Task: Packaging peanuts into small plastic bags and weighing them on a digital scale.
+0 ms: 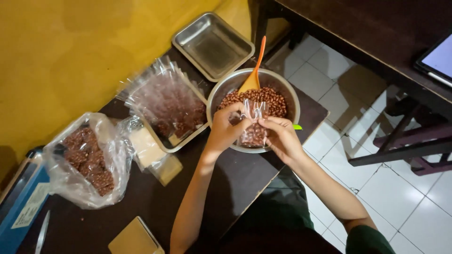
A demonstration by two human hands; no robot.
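My left hand (225, 129) and my right hand (281, 136) both grip a small clear plastic bag (253, 128) partly filled with brown peanuts. I hold it upright over the near rim of a round metal bowl (221, 91) full of peanuts. An orange scoop (253, 70) stands in the bowl, its handle leaning toward the far side. My fingers pinch the bag's top from both sides.
A metal tray (186, 141) holds filled clear packets; an empty metal tray (213, 44) sits beyond the bowl. A large plastic bag of peanuts (89, 157) lies left, beside a blue device (21, 200). The dark table's edge (282, 164) runs right; tiled floor and chair legs (405, 150) beyond.
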